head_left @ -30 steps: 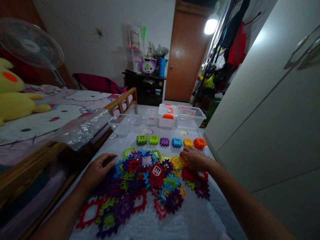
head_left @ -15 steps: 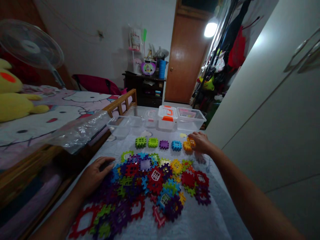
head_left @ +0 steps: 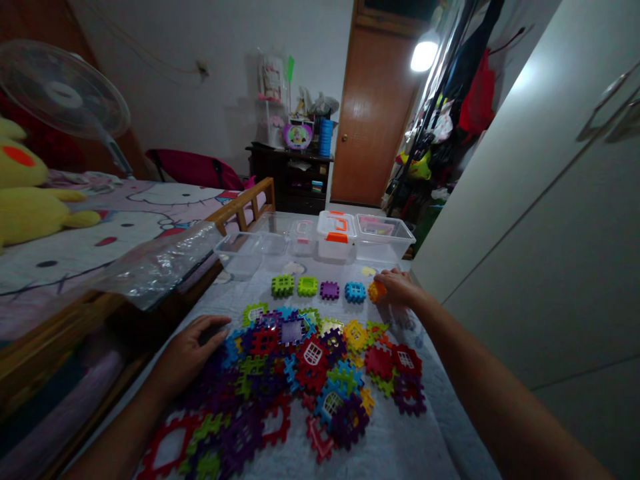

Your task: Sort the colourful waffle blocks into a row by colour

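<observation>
My right hand [head_left: 400,288] is closed around orange-yellow interlocking building tiles [head_left: 376,291] at the right end of a row. Its fingers hide most of them. Left of these stand blue tiles [head_left: 355,292], a purple tile [head_left: 329,291] and two groups of green tiles, one [head_left: 307,287] beside the other [head_left: 283,286]. Fingers apart and holding nothing, my left hand [head_left: 195,347] rests at the left edge of a loose pile of notched tiles, among them a red window tile [head_left: 313,355], a purple tile [head_left: 350,421] and a yellow tile [head_left: 355,335].
Behind the row stand clear plastic boxes: an open one [head_left: 385,233], a lidded one with an orange latch [head_left: 336,250] and others farther left [head_left: 240,257]. A wooden bed rail [head_left: 245,203] borders the left side; a pale cabinet [head_left: 545,267] rises at the right.
My right hand has moved slightly left and closed over the orange-yellow tiles. The window tile at its fingers, visible before, is now mostly covered. My left hand has stayed put.
</observation>
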Demonstrator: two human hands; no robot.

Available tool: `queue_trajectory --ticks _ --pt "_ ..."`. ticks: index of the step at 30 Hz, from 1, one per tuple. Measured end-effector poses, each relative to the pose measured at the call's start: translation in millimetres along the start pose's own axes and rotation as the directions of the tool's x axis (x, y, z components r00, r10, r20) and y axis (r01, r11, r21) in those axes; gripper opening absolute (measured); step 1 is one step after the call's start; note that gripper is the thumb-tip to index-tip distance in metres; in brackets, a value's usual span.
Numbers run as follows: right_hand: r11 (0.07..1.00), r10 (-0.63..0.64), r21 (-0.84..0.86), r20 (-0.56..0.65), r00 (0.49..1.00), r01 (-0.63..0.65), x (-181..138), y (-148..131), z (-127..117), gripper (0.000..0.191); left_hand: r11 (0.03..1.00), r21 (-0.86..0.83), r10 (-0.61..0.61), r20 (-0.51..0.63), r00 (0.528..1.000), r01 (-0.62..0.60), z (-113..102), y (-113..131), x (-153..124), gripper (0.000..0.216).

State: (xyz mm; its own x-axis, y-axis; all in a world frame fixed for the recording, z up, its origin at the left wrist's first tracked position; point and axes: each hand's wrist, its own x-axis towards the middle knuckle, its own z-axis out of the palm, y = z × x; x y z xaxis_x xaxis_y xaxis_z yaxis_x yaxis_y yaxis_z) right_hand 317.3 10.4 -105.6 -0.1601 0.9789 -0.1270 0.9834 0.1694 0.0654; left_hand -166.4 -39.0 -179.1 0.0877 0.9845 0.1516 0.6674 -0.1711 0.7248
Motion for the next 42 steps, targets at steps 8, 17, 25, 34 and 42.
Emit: queue_trajectory --ticks 8,17,25,34,42 --pt "1.0 -0.012 0.012 -0.003 1.0 0.012 5 3 5 0.045 1.0 0.013 -0.003 -0.001 1.0 0.003 0 -1 0 0.051" --pt "1.0 0.009 0.027 -0.04 0.999 -0.008 -14 -7 -16 0.072 0.999 0.039 0.022 -0.009 1.0 -0.022 -1 3 -1 0.052" --pt "0.908 -0.251 0.302 -0.166 0.954 0.291 -81 -66 -10 0.049 0.999 0.028 0.032 -0.011 0.999 -0.031 -1 2 0 0.051" --pt "0.87 -0.189 0.412 -0.225 0.956 0.269 -87 -84 11 0.028 1.0 0.007 0.003 0.001 1.0 -0.003 0 2 0 0.05" --pt "0.902 -0.029 0.402 -0.305 0.952 0.157 -109 -71 10 0.01 1.0 0.017 -0.007 0.006 1.0 0.007 -1 5 -1 0.05"
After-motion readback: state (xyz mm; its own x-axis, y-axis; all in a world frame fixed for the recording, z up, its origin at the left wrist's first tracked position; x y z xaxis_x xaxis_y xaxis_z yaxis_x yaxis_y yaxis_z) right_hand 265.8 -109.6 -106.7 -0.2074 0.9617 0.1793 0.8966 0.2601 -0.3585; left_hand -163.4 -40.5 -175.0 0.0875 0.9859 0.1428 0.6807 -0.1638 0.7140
